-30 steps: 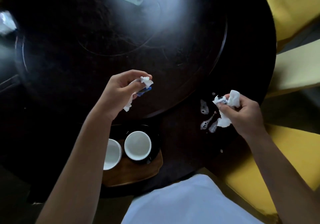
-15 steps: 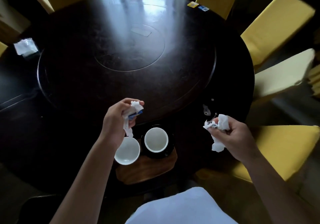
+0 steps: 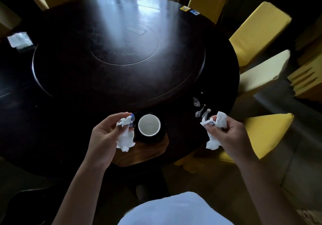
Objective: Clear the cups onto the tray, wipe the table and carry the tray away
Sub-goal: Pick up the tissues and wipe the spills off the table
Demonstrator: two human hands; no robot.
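Yellow chairs (image 3: 259, 33) ring the dark round table (image 3: 73, 113), and light glares off its far edge. At the near edge sits the wooden tray (image 3: 149, 152) with a white cup (image 3: 149, 124) upright on it, mouth up; a second cup seems hidden behind my left hand, though I cannot be sure. So the cups look cleared, and I judge wiping is the step in hand.

My left hand (image 3: 106, 136) grips a crumpled tissue (image 3: 124, 137) above the tray's left side, fingers curled round it. My right hand (image 3: 230, 134) pinches another tissue (image 3: 215, 134) just off the table's near right edge; its long axis hangs roughly straight down from the fingers.

Spilled drops (image 3: 200, 109) lie on the table beside that hand, towards the right edge. Next, I think, the right tissue must press flat on them and sweep inward, so nothing runs off the edge.
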